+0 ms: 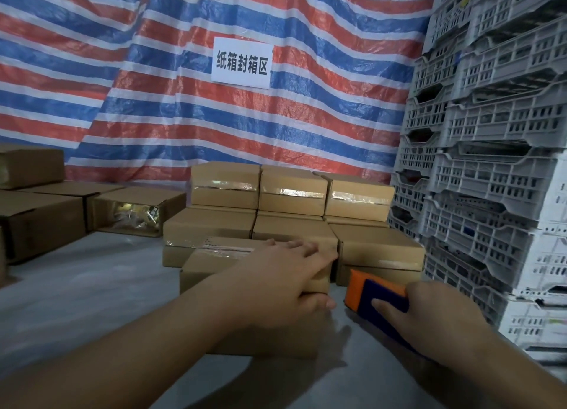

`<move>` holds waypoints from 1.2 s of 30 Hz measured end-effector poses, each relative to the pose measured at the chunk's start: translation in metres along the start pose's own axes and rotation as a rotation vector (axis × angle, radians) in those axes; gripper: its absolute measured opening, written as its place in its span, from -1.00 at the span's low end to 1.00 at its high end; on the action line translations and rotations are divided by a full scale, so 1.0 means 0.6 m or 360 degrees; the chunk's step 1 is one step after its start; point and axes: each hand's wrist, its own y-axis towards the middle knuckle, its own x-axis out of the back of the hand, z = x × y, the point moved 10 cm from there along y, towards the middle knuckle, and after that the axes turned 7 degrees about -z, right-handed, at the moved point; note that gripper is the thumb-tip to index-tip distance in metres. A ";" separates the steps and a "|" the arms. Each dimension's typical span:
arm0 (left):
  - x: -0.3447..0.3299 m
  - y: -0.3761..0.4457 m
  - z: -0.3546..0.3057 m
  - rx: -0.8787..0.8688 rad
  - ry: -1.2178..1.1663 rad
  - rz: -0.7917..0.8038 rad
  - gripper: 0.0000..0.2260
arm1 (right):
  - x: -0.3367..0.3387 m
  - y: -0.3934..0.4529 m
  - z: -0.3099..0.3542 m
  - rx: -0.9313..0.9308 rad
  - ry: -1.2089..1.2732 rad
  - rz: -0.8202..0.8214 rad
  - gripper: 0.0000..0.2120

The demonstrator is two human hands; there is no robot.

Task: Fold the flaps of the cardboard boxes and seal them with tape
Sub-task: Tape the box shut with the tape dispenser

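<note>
Centrally, the left hand [285,273] grips one taped cardboard box [214,264] on the floor, before six stacked sealed boxes [291,194]; the right hand [429,313] clasps an orange-blue plastic tape dispenser [374,292].

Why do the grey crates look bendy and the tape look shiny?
In the head view, the wide lens curves the stacked grey plastic crates near the edge; light glares off the clear tape on the stacked brown cardboard boxes; the orange-and-blue tape dispenser looks slightly smeared by motion.
</note>
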 end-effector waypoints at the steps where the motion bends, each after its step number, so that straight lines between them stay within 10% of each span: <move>1: 0.000 -0.001 0.003 0.0017 -0.0024 -0.0019 -0.32 | -0.010 -0.008 0.001 -0.0003 -0.0001 0.0025 -0.50; 11: 0.008 -0.001 0.006 0.0086 -0.0086 -0.0038 -0.26 | 0.038 -0.022 0.019 -0.0034 -0.0062 -0.0109 -0.29; 14: 0.015 0.002 0.008 0.0175 -0.0258 -0.0027 -0.38 | 0.109 0.003 0.053 -0.0045 0.1018 -0.0407 -0.24; 17: 0.015 0.004 0.027 0.0367 -0.0638 0.0044 -0.44 | 0.059 0.031 0.141 -0.0416 0.2349 0.0160 -0.40; 21: 0.024 0.003 0.064 0.0621 -0.1188 -0.0013 -0.40 | -0.001 0.026 0.234 -0.0582 0.2857 0.0506 -0.46; 30: 0.040 0.008 0.093 0.0757 -0.1338 -0.0204 -0.61 | -0.023 0.021 0.232 -0.0473 0.2813 0.0460 -0.32; 36: 0.127 -0.107 0.187 0.1093 -0.1115 -0.0997 -0.77 | -0.036 0.027 0.227 -0.0573 0.2762 0.0520 -0.34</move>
